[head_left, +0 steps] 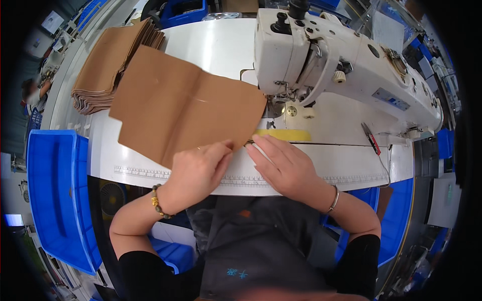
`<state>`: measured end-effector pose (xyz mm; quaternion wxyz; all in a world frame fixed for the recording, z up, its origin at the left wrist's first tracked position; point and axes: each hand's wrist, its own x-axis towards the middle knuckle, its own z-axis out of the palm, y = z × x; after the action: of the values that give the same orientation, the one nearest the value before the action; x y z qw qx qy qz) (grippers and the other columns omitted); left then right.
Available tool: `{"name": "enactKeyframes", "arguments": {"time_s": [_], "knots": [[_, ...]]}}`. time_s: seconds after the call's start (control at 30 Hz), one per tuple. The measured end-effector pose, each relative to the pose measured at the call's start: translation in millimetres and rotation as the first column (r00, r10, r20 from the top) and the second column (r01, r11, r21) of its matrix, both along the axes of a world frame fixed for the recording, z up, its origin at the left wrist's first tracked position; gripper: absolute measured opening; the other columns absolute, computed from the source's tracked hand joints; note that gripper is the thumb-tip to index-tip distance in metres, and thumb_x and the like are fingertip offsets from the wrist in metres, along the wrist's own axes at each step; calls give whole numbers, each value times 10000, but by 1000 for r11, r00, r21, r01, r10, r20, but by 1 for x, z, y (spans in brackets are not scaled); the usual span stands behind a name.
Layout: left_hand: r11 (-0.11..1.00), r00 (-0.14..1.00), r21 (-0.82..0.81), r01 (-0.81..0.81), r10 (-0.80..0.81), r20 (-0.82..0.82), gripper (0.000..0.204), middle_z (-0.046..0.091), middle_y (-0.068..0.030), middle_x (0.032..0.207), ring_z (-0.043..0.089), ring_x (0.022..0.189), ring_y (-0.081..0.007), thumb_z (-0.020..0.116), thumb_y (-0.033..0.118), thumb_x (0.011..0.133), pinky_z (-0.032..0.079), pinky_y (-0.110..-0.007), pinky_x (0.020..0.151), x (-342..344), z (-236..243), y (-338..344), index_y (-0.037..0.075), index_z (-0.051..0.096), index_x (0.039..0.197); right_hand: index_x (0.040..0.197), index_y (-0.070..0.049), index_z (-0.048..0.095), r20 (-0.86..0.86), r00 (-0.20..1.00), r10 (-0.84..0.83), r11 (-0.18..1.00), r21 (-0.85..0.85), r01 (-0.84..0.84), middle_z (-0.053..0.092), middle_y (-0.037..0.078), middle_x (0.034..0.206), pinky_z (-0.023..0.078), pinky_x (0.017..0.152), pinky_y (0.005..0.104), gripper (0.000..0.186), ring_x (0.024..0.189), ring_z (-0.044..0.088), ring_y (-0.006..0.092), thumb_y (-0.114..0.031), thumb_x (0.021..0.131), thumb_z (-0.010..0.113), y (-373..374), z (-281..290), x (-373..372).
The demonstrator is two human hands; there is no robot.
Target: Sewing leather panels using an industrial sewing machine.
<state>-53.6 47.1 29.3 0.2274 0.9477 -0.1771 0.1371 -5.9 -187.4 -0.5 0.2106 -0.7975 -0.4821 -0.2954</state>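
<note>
A brown leather-like panel [170, 100] lies spread on the white sewing table, its right corner at the needle area of a white sewing machine [346, 60]. On its near edge, my left hand [198, 170] is closed, thumb and fingers pinching the material. My right hand [286, 163] lies mostly flat, fingers stretched toward the panel's lower right edge. Its fingertips touch a small dark piece [249, 143] at that edge, too small to name. Just beyond these fingertips runs a yellow strip [286, 135] on the table.
A stack of brown panels [108, 65] sits at the far left. Red-handled snips [371, 138] rest on the right. A printed ruler scale [140, 172] follows the table's near edge. Blue bins [60, 195] stand beside the table on the left and at lower right [399, 220].
</note>
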Motion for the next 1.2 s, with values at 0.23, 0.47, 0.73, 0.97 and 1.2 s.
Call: {"name": "enactKeyframes", "arguments": {"time_s": [0.23,0.47,0.73,0.97,1.2], "knots": [[987,974,-66,148,-157,-161,401,740,-133,1158,724,953,-314,767,198,885,575,-392,800,2,4,-8,29,680,1238,1085,13,679,-30,1000,8,967,-253,-15,697,170,1133,583,822,359,284,1045,692,288,-125,836,666,-1,-29,33],[958,983,242,155,-124,-137,640,618,-143,1430,566,1344,-360,789,387,843,458,-507,1106,9,-12,9,13,626,1336,1163,-42,692,-159,976,-149,931,-354,85,704,100,1239,577,913,365,329,1157,681,241,-94,842,642,-79,-23,70],[887,935,297,354,-345,-82,662,574,-154,1473,561,1352,-343,762,415,851,484,-430,1092,33,-22,-29,16,617,1358,1219,-90,698,-119,960,-254,901,-391,190,694,33,1309,574,942,369,383,1173,677,243,-35,848,620,-155,-18,74],[886,937,321,336,-348,-19,661,579,-179,1457,575,1328,-359,730,449,882,489,-418,1087,58,-34,-49,-12,618,1343,1199,-87,704,25,956,-293,858,-434,275,716,49,1248,574,904,367,363,1102,698,242,-33,849,623,-166,-1,86],[902,947,319,292,-319,35,681,607,-186,1417,607,1280,-346,747,455,867,524,-415,1040,55,-38,-56,-16,622,1344,1132,-79,704,43,910,-411,820,-419,390,735,62,1122,579,733,380,305,928,717,242,-76,830,665,-105,25,75]]}}
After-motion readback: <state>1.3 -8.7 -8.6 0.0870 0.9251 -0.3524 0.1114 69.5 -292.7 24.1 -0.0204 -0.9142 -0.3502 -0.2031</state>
